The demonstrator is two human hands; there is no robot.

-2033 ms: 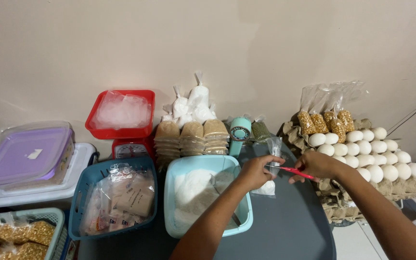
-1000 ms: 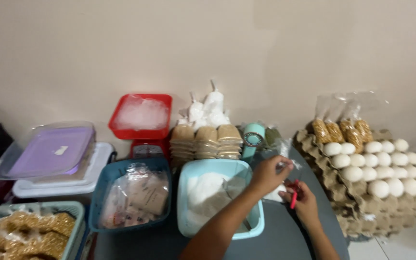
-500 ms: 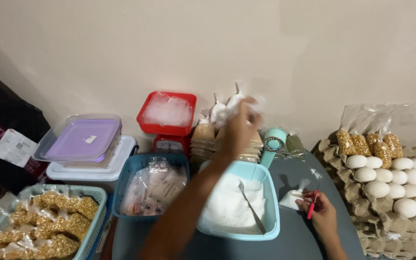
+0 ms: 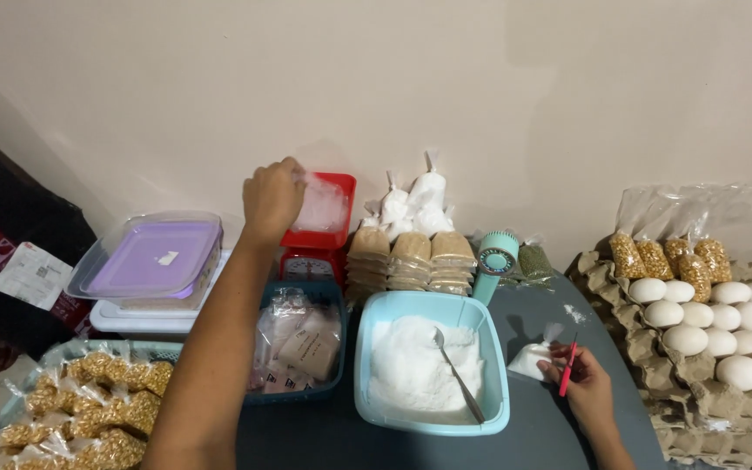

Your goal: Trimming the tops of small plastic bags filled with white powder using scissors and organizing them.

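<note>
My left hand (image 4: pixel 273 198) reaches far back to the left edge of a red scale tray (image 4: pixel 341 237), its fingers closed on a clear plastic bag (image 4: pixel 319 207) lying in it. At the front right, my right hand (image 4: pixel 583 387) rests on the dark table and holds a thin red tool (image 4: pixel 569 369). Its fingers touch a small tied bag of white powder (image 4: pixel 531 359). Between my arms stands a light blue basin (image 4: pixel 491 348) of white powder with a metal spoon (image 4: pixel 459 376) in it.
Tan packets (image 4: pixel 411 257) and tied white bags (image 4: pixel 412 207) are stacked behind the basin, beside a teal hand fan (image 4: pixel 496 258). A dark blue basket of packets (image 4: pixel 299 344), a purple-lidded box (image 4: pixel 154 257), a teal basket of bagged kernels (image 4: pixel 89 409) and egg trays (image 4: pixel 728 344) surround it.
My left hand has moved left from above the stacked packets to the red tray and closed on the plastic bag. My right hand has stayed by the small white bag with the red tool.
</note>
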